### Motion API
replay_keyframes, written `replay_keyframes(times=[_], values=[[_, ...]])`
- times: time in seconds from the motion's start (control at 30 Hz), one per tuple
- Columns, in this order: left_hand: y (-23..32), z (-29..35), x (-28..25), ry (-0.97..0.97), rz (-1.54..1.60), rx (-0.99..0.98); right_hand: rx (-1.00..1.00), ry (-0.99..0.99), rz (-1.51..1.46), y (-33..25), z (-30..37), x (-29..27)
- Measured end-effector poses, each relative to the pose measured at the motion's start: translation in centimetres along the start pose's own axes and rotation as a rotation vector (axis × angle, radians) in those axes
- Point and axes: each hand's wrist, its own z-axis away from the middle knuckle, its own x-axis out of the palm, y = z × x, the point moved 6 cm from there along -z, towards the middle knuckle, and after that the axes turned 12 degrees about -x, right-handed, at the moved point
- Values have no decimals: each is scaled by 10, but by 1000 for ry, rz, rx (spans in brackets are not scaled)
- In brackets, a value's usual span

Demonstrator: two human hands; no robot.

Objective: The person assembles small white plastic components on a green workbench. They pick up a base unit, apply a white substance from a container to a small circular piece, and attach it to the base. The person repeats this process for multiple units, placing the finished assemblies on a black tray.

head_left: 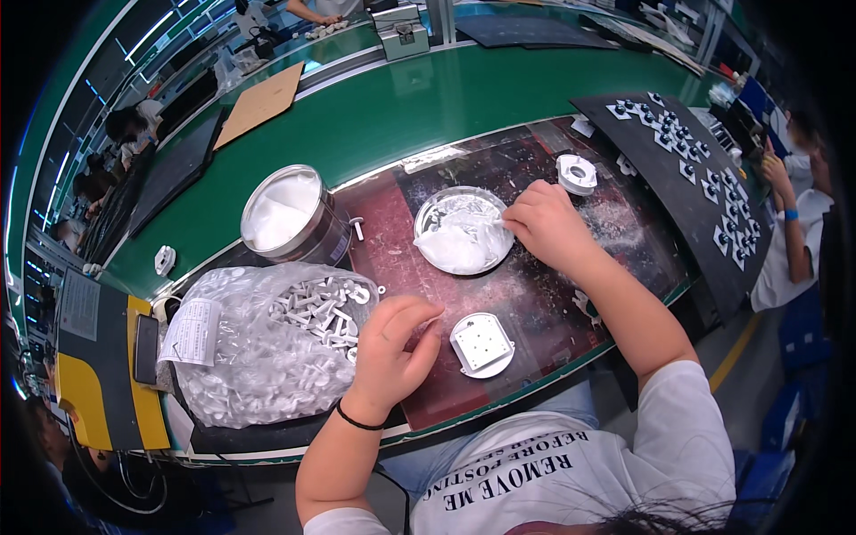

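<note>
1. Paste (459, 248), likely soft, slippery, lies in a metal dish (450, 203); best scooped from its edge.
2. My right grip (548, 227) nears the rim, narrow; left grip (392, 352), narrow; I can't tell contents.

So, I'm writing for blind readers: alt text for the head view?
A person's right hand is at a metal dish of white material, left hand between a bag of white parts and a white plate; a tin stands beyond the bag.

White T-shirt (646, 464), black lettering (558, 463); thin black wristband (356, 423).
</note>
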Motion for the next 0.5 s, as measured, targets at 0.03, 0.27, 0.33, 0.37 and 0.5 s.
replay_keyframes(times=[0.03,0.27,0.33,0.37,0.5], values=[[0,0,0,3,1,6,-7,3,4,-1,0,0],[1,1,-1,0,-3,22,-27,-7,29,-1,-1,1],[1,1,-1,2,-6,21,-32,-9,42,-2,-1,1],[1,1,-1,-1,-5,17,-34,-10,49,-2,-1,1],[0,1,-1,-11,-8,5,-36,-11,49,-3,-1,1]])
